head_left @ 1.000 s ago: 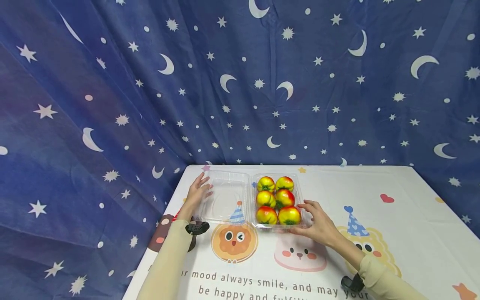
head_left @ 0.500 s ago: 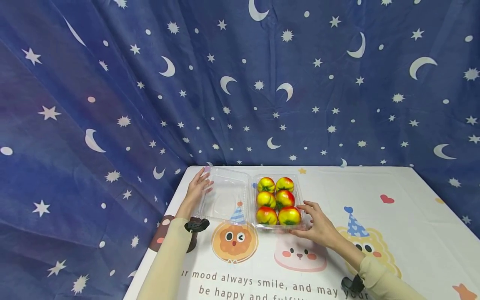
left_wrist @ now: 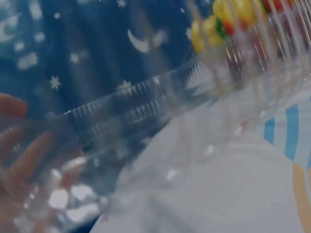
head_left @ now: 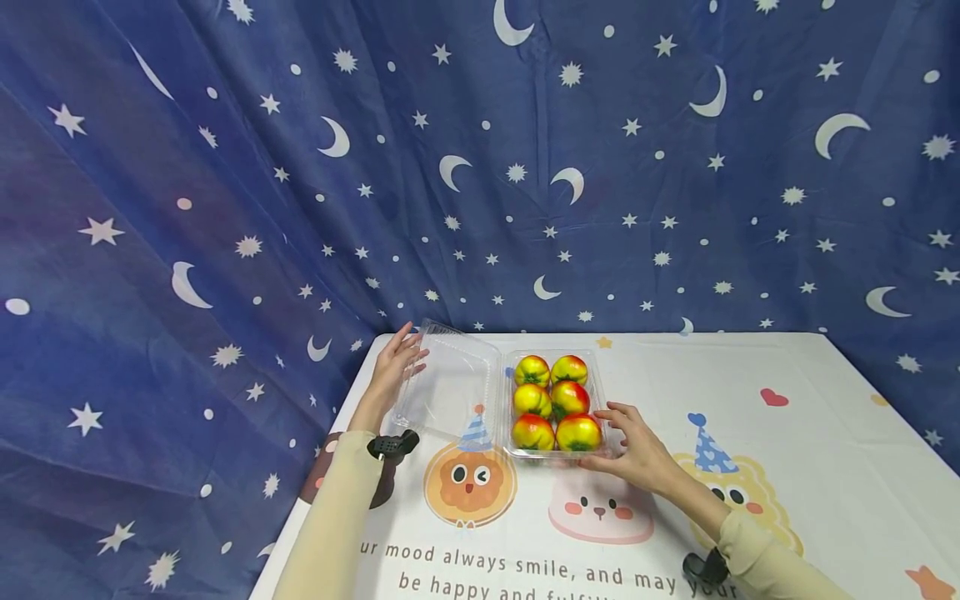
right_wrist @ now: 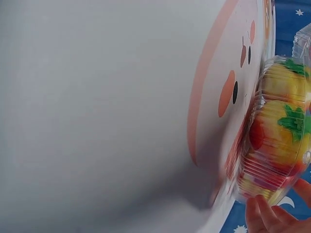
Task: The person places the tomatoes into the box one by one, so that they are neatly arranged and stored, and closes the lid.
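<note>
A hinged clear plastic clamshell box (head_left: 598, 377) lies on the table, its right half filled with several yellow-and-red fruits (head_left: 579, 432) with green leafy tops. The clear lid (head_left: 450, 379) tilts up on the left, its outer edge raised. My left hand (head_left: 392, 367) is at that outer edge, fingers extended and spread behind the plastic; the left wrist view shows the fingers (left_wrist: 34, 158) through it. At the box's front right corner, my right hand (head_left: 633, 446) holds it, thumb at the front and fingers at the side. Fingertips (right_wrist: 262, 206) touch the box end in the right wrist view.
The table wears a white cloth (head_left: 750, 375) printed with cartoon faces and lettering. Behind it and to the left hangs a blue curtain (head_left: 637, 250) with moons and stars. The left hand is near the table's left edge.
The left hand has moved up and away, and the lid's outer edge has risen from nearly flat to a tilt. The right hand and the fruit-filled half have stayed in place.
</note>
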Action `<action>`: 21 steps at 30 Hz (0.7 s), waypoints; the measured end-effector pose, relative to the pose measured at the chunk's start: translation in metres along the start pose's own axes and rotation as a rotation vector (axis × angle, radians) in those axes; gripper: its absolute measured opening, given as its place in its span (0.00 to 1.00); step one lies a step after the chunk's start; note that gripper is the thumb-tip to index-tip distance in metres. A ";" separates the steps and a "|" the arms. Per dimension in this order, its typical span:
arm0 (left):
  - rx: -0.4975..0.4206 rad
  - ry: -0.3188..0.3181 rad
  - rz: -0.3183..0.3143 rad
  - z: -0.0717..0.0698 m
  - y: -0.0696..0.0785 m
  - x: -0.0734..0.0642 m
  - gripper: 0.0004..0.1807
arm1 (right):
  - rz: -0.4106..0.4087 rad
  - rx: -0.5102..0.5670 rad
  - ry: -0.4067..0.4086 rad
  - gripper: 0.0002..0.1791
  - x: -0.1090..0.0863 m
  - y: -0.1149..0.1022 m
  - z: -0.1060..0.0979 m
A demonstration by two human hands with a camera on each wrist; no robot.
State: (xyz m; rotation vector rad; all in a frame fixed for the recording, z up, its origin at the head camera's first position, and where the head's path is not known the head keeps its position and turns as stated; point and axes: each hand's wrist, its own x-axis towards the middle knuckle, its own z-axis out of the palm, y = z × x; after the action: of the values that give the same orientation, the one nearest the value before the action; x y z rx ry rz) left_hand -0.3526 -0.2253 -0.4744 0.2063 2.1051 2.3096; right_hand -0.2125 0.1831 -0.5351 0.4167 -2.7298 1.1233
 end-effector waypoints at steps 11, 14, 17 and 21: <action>-0.057 -0.049 0.022 0.010 0.019 -0.001 0.33 | 0.011 0.000 -0.002 0.44 0.000 0.000 -0.001; -0.079 -0.065 0.032 0.012 0.022 -0.002 0.34 | 0.007 0.009 0.001 0.44 -0.001 0.000 -0.001; -0.106 -0.087 0.045 0.013 0.026 -0.003 0.34 | 0.003 0.023 0.001 0.44 -0.001 0.002 -0.001; -0.134 -0.098 0.048 0.015 0.029 -0.004 0.35 | 0.011 0.037 -0.005 0.44 -0.001 0.003 0.000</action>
State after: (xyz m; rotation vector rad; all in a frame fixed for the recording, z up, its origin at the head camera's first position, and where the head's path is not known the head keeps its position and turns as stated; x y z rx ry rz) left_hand -0.3443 -0.2132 -0.4448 0.3638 1.9126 2.4028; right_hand -0.2128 0.1849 -0.5372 0.4097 -2.7223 1.1792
